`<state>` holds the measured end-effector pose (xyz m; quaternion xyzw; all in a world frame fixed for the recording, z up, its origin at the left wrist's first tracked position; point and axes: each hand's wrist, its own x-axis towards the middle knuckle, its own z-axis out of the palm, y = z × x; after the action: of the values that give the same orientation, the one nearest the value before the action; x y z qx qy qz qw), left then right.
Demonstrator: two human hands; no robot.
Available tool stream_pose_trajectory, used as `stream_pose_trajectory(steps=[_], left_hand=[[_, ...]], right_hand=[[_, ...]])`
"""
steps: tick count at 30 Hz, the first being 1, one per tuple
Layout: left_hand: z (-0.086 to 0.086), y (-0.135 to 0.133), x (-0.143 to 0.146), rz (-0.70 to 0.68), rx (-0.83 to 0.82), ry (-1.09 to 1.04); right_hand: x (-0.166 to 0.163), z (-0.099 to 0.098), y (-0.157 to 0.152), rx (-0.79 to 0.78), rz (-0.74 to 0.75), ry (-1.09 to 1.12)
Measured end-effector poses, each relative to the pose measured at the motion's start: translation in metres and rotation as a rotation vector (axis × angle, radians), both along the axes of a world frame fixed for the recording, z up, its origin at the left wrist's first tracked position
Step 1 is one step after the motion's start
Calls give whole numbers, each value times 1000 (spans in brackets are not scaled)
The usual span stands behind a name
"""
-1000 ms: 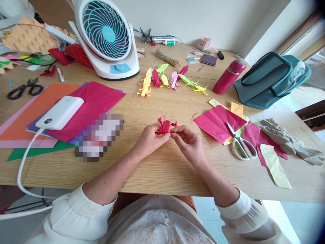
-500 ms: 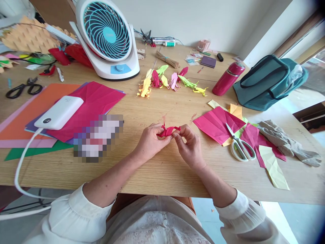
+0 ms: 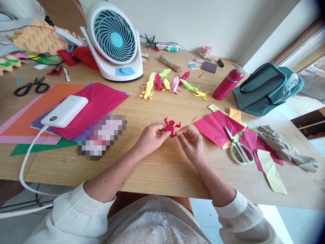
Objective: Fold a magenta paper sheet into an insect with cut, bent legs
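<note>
A small red origami figure (image 3: pixel 171 126) with thin folded limbs is held just above the wooden table, between my two hands. My left hand (image 3: pixel 153 136) pinches its left side between thumb and fingers. At its lower right edge, the thumb and fingertips of my right hand (image 3: pixel 190 141) grip a thin part of the paper. Parts of the figure are hidden behind my fingers. Beyond my hands, a group of finished-looking folded paper figures (image 3: pixel 175 84) in yellow, green, pink and red stands on the table.
White-handled scissors (image 3: pixel 238 149) lie on red paper sheets (image 3: pixel 215 127) at the right, beside a grey cloth (image 3: pixel 284 145). Behind are a red bottle (image 3: pixel 228 84) and a teal bag (image 3: pixel 264 89). On the left are a fan (image 3: pixel 116 40), a white power bank (image 3: pixel 64 111) and coloured paper (image 3: pixel 106 98).
The red figure has turned in my fingers, showing more of its flat body and raised limbs. My right fingers have shifted to its lower edge. The view has swung slightly left.
</note>
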<state>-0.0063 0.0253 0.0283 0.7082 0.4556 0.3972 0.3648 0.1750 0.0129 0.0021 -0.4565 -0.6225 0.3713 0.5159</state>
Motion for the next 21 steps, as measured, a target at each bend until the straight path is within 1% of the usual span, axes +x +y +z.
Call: stream_pose_trajectory(steps=[4,7,12,14,18,21], left_hand=[[-4,2,-1,26,-35,-31],[-6,3,-2,42,-56,-73],[-4,2,-2,48,-57,-72],[-3,2,-2,52,-58,-78],[-3,2,-3,60,-66,-117],[-4,1,-1,61,-66,-125]], right_hand=[[-1,0,2,-119,39,87],[-2,2,2,-170,31,141],[-3,3,3,-240,32,227],[-3,3,3,-297,40,277],[-4,4,4,-439,102,357],[-6,6,3,-488,146,386]])
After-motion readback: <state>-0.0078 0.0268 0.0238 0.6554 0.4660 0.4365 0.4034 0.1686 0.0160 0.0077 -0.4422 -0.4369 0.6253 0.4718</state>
